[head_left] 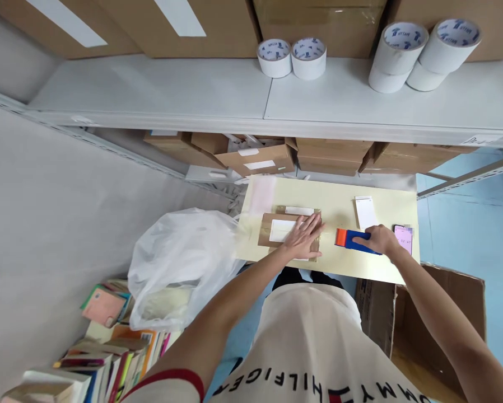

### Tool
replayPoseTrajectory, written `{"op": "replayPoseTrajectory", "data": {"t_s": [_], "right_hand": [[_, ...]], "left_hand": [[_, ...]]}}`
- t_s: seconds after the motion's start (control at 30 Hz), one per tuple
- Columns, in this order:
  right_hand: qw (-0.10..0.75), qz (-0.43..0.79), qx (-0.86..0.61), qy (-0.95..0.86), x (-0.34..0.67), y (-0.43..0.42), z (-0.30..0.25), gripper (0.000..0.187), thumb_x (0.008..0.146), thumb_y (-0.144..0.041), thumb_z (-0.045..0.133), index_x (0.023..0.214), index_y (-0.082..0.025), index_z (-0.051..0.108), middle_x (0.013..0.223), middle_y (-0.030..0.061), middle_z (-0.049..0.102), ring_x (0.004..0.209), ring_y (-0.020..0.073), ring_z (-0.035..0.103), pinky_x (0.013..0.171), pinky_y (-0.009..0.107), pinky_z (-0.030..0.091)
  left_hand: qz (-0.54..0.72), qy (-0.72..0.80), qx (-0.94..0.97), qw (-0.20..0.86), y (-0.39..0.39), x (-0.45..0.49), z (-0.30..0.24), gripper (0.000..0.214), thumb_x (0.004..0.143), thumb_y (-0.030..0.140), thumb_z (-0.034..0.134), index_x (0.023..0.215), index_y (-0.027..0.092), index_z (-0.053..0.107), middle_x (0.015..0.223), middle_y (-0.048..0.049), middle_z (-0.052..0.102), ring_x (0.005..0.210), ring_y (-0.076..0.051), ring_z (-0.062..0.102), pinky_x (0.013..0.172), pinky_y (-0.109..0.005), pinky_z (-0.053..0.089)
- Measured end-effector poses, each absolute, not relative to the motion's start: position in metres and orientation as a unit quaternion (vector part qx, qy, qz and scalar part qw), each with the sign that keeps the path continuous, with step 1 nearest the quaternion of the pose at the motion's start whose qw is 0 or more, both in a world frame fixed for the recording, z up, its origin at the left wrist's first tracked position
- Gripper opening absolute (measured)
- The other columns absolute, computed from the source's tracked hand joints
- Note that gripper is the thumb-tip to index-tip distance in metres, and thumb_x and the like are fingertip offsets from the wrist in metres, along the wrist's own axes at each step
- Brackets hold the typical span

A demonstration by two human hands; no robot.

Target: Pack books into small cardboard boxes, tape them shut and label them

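My left hand lies flat with fingers spread on the right part of a small brown cardboard package, which carries a white label. Strips of shiny brown tape show at the package's edges. To its right, my right hand is closed around a flat blue tool with an orange end. The orange end points left, towards the package, and the tool is close to the tabletop. What exact kind of tool it is, I cannot make out.
On the pale yellow table are white cards and a phone. Tape rolls stand on the shelf above. A white plastic bag and books flank the left; an open carton stands right.
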State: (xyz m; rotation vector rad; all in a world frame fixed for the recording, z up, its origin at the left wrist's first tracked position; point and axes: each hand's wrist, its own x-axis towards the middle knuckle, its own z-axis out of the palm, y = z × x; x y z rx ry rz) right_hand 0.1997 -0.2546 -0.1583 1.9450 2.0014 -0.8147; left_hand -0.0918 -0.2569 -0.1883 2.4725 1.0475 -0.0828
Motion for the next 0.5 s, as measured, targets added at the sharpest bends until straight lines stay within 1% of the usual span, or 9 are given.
{"op": "replayPoseTrajectory", "data": {"t_s": [0.07, 0.1, 0.13, 0.2, 0.27, 0.33, 0.37, 0.43, 0.5], "right_hand": [[0.133, -0.230, 0.677, 0.687, 0.171, -0.256, -0.160, 0.051, 0.073, -0.069, 0.063, 0.073, -0.019, 0.072, 0.075, 0.0172, 0.072, 0.073, 0.0299, 0.069, 0.062, 0.036, 0.047], [0.134, -0.221, 0.673, 0.693, 0.156, -0.257, -0.162, 0.047, 0.074, -0.064, 0.065, 0.078, -0.017, 0.073, 0.079, 0.0188, 0.072, 0.077, 0.0312, 0.070, 0.065, 0.037, 0.047], [0.138, -0.216, 0.667, 0.700, 0.142, -0.257, -0.163, 0.041, 0.077, -0.056, 0.067, 0.081, -0.016, 0.074, 0.082, 0.0200, 0.073, 0.080, 0.0327, 0.070, 0.068, 0.040, 0.048], [0.149, -0.221, 0.656, 0.707, 0.125, -0.261, -0.166, 0.033, 0.081, -0.047, 0.067, 0.082, -0.015, 0.073, 0.084, 0.0204, 0.073, 0.083, 0.0337, 0.070, 0.070, 0.041, 0.048], [0.137, -0.213, 0.668, 0.700, 0.122, -0.268, -0.171, 0.036, 0.084, -0.050, 0.062, 0.082, -0.016, 0.072, 0.083, 0.0200, 0.073, 0.081, 0.0330, 0.070, 0.070, 0.040, 0.048], [0.099, -0.189, 0.697, 0.684, 0.130, -0.281, -0.178, 0.043, 0.088, -0.055, 0.053, 0.087, -0.016, 0.071, 0.084, 0.0191, 0.072, 0.081, 0.0310, 0.070, 0.070, 0.038, 0.048], [0.076, -0.176, 0.710, 0.678, 0.135, -0.290, -0.183, 0.044, 0.090, -0.053, 0.049, 0.092, -0.015, 0.070, 0.086, 0.0188, 0.072, 0.083, 0.0303, 0.070, 0.071, 0.037, 0.048], [0.049, -0.159, 0.724, 0.669, 0.143, -0.308, -0.198, 0.037, 0.093, -0.041, 0.044, 0.102, -0.012, 0.066, 0.090, 0.0183, 0.072, 0.088, 0.0295, 0.069, 0.077, 0.037, 0.048], [0.044, -0.146, 0.735, 0.661, 0.146, -0.326, -0.215, 0.032, 0.091, -0.028, 0.044, 0.110, -0.009, 0.062, 0.095, 0.0193, 0.071, 0.093, 0.0306, 0.067, 0.084, 0.039, 0.047]], "left_hand": [[-0.032, 0.360, 0.906, 0.220, -0.259, -0.088, -0.186, 0.066, 0.080, 0.052, 0.064, 0.140, 0.028, 0.051, 0.160, -0.0091, 0.026, 0.149, -0.040, 0.005, 0.116, -0.062, -0.003], [-0.032, 0.357, 0.909, 0.213, -0.260, -0.086, -0.184, 0.054, 0.080, 0.048, 0.064, 0.131, 0.030, 0.059, 0.158, -0.0076, 0.030, 0.149, -0.041, 0.005, 0.115, -0.065, -0.003], [-0.034, 0.359, 0.910, 0.204, -0.262, -0.083, -0.183, 0.044, 0.081, 0.045, 0.065, 0.122, 0.029, 0.065, 0.156, -0.0073, 0.034, 0.148, -0.042, 0.006, 0.114, -0.066, -0.002], [-0.040, 0.373, 0.908, 0.186, -0.265, -0.075, -0.181, 0.037, 0.078, 0.041, 0.068, 0.113, 0.027, 0.070, 0.153, -0.0092, 0.039, 0.147, -0.044, 0.007, 0.112, -0.070, -0.002], [-0.048, 0.388, 0.902, 0.184, -0.267, -0.067, -0.180, 0.042, 0.074, 0.044, 0.072, 0.111, 0.024, 0.071, 0.151, -0.0116, 0.040, 0.146, -0.048, 0.005, 0.109, -0.074, -0.004], [-0.049, 0.406, 0.890, 0.204, -0.267, -0.060, -0.179, 0.055, 0.067, 0.055, 0.075, 0.112, 0.023, 0.071, 0.153, -0.0130, 0.038, 0.145, -0.051, 0.002, 0.106, -0.078, -0.006], [-0.044, 0.412, 0.883, 0.221, -0.266, -0.058, -0.179, 0.064, 0.064, 0.061, 0.075, 0.115, 0.023, 0.069, 0.155, -0.0133, 0.035, 0.145, -0.051, 0.001, 0.105, -0.079, -0.006], [-0.020, 0.417, 0.869, 0.265, -0.263, -0.059, -0.180, 0.082, 0.064, 0.069, 0.071, 0.131, 0.024, 0.059, 0.160, -0.0141, 0.025, 0.146, -0.050, 0.000, 0.105, -0.079, -0.005], [0.031, 0.421, 0.854, 0.306, -0.261, -0.068, -0.182, 0.090, 0.073, 0.066, 0.065, 0.147, 0.022, 0.039, 0.162, -0.0163, 0.013, 0.148, -0.045, 0.003, 0.110, -0.073, 0.003]]}}
